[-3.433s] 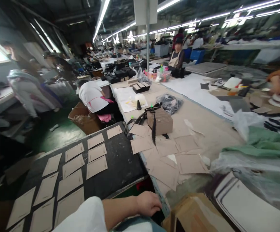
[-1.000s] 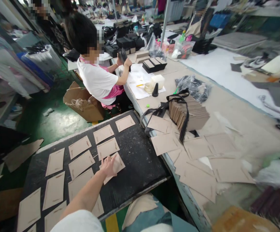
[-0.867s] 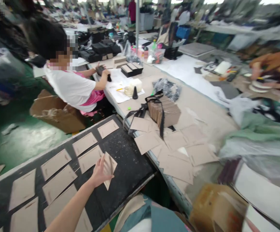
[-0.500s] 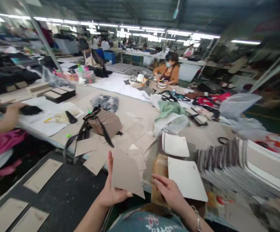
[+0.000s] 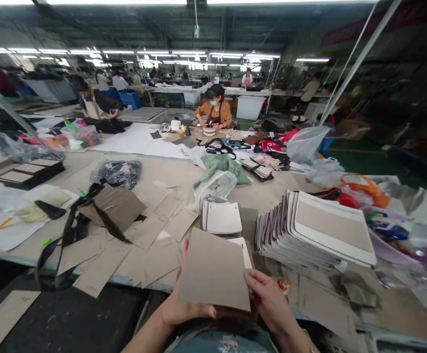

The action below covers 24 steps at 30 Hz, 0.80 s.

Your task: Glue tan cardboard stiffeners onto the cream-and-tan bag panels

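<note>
A greyish-brown cardboard sheet (image 5: pixel 215 269) is held up in front of my body, over the table's near edge. My left hand (image 5: pixel 186 304) grips it from the left, thumb along the lower edge and fingers behind. At its right edge, the fingers of my right hand (image 5: pixel 268 296) are pinched together on the border. Behind the sheet, a white panel (image 5: pixel 245 251) is mostly covered. Just beyond lies a small stack of white panels (image 5: pixel 223 219). Loose cardboard pieces (image 5: pixel 150 260) spread to the left, near a cardboard stack (image 5: pixel 123 206) with black straps across it.
A tall leaning stack of white and brown panels (image 5: pixel 331 225) stands on the right. Past it sits a lilac basin (image 5: pixel 386 245) with bagged items. Green cloth (image 5: pixel 217 166) and clear plastic lie mid-table. Across the table, a person in orange (image 5: pixel 215 110) works with both hands.
The view has swung to the right. My hands have come together: the cardboard sheet moved toward my right hand, which now pinches its right edge instead of being apart from it.
</note>
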Tool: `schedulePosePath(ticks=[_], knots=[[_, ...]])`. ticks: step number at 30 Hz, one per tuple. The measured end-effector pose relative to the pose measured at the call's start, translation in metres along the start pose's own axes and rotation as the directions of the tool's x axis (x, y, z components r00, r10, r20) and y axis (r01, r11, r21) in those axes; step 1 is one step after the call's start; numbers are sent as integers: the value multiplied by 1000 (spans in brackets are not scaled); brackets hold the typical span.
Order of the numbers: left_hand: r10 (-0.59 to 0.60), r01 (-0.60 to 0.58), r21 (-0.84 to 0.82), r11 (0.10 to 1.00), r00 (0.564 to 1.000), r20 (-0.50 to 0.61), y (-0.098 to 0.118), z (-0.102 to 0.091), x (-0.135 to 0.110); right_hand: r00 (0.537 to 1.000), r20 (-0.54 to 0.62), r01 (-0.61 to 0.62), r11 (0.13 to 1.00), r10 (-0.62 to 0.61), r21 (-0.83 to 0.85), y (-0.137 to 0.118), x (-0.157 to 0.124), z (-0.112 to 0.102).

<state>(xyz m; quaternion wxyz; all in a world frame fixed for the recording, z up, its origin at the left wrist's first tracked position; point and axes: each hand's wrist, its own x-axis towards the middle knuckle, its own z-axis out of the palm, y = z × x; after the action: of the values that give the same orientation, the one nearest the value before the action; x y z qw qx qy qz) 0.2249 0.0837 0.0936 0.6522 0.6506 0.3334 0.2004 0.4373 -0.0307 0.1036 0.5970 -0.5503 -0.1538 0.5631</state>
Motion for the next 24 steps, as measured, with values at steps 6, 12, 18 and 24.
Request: schedulePosePath(ticks=[6,12,18,24], knots=[[-31,84,127,988,926,-376,-18,4,-15,983,-179,-9,969,-37,-247,-15,10,-83],[-13,170,389,905,926,-376,0,13,-12,975,-212,-38,884,-70,-466,-18,19,-97],[-34,140,412,900,966,-255,4,11,8,989,-118,24,880,-90,-475,-13,19,-75],[-217,253,210,944,959,-182,-8,1,25,986,-90,56,778,-143,-626,-3,39,-71]])
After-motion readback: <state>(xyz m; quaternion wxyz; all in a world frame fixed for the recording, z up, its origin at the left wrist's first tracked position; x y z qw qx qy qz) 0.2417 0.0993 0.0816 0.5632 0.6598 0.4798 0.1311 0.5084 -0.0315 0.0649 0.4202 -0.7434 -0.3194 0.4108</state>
